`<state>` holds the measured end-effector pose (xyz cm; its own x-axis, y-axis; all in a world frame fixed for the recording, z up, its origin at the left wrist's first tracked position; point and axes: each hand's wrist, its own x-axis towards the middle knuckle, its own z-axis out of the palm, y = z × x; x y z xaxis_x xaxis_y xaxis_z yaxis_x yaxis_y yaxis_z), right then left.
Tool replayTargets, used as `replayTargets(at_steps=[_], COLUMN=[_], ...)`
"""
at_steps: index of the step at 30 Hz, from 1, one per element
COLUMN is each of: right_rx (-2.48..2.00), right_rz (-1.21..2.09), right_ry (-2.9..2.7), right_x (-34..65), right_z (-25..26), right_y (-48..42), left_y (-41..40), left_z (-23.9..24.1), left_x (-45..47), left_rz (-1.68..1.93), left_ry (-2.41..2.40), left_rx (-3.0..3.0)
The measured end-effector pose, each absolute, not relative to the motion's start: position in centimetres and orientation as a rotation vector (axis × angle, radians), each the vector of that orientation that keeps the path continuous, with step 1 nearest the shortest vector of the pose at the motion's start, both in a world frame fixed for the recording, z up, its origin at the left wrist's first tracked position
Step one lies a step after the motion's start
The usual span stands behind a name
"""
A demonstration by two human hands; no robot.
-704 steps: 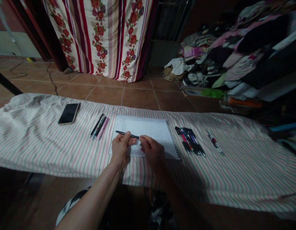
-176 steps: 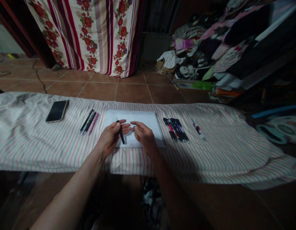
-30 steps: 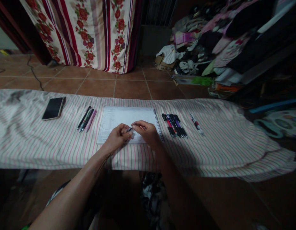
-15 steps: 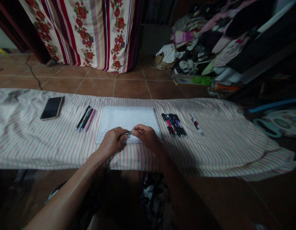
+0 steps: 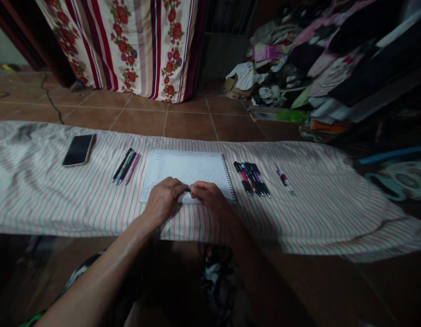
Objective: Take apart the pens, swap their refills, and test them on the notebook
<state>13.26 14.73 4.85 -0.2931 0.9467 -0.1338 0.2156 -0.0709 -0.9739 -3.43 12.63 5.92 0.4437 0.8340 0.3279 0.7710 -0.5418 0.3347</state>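
Observation:
Over the lower part of a spiral notebook (image 5: 193,165), my left hand (image 5: 165,195) and my right hand (image 5: 210,196) meet at a dark pen (image 5: 187,190). My left hand pinches one end and my right hand closes on the other, so only a short dark piece shows between them. Left of the notebook lie several pens (image 5: 126,167), one of them pink. On its right is a bunch of pens and caps (image 5: 252,179), mostly black. One white patterned pen (image 5: 283,178) lies alone farther right.
A striped cloth (image 5: 319,200) covers the low table. A phone (image 5: 78,150) rests at the left. Behind the table are tiled floor (image 5: 186,125), a floral curtain (image 5: 142,50) and a heap of clothes (image 5: 299,59) at the back right.
My fingers have come closer together on the pen, and less of it shows between them. The view has shifted slightly, moving the scene a little to the right.

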Motion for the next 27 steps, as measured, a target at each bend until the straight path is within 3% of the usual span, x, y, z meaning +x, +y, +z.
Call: replayTargets(at_steps=[15, 27], right_rx=[-1.512, -1.301], right_rz=[0.758, 0.798], right_ry=[-1.766, -1.659], right_x=[13.1, 12.7], right_z=[4.9, 5.4], right_y=[14.3, 14.2], left_y=[13.5, 13.8], left_z=[5.8, 5.5], left_x=[-3.2, -3.3], left_rz=[0.721, 0.827], left_ry=[1.506, 1.532], left_rx=[2.407, 2.076])
